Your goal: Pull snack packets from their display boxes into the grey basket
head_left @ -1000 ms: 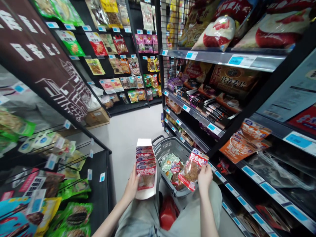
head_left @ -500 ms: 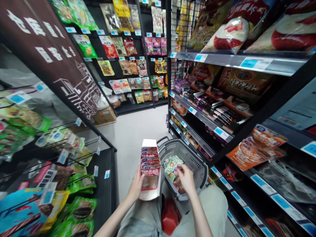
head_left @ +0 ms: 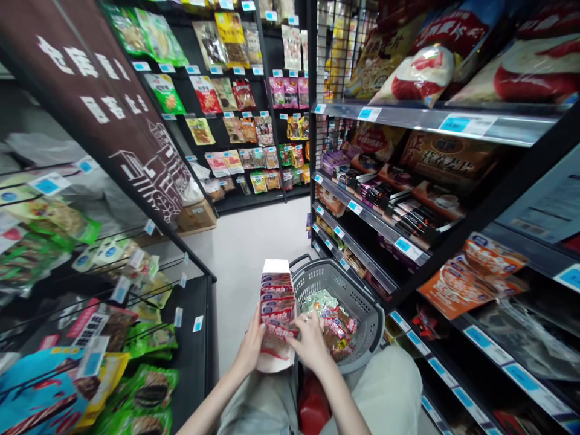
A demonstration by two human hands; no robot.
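Note:
My left hand point(head_left: 250, 343) grips the left side of an open white box point(head_left: 280, 361) above my lap. Inside stands a row of red snack packets point(head_left: 276, 296) with white lettering. My right hand point(head_left: 312, 339) reaches across from the right, its fingers closed on the edge of the front snack packet point(head_left: 281, 330), which tilts in the box. Just right of the box is a grey shopping basket point(head_left: 362, 290), partly behind my right hand. In it lie loose red packets point(head_left: 339, 323) and pale green packets point(head_left: 321, 299).
Shelves of bagged snacks point(head_left: 149, 386) stand close on the left. On the right, a shelf unit point(head_left: 376, 241) holds boxes, with orange packets point(head_left: 471, 275) jutting out. A red object point(head_left: 312, 405) is between my legs. Pale floor point(head_left: 254, 232) runs ahead to a snack wall.
My right hand has moved left from the basket to the box and taken hold of the front packet. More red packets now show in the basket. The left hand still holds the box.

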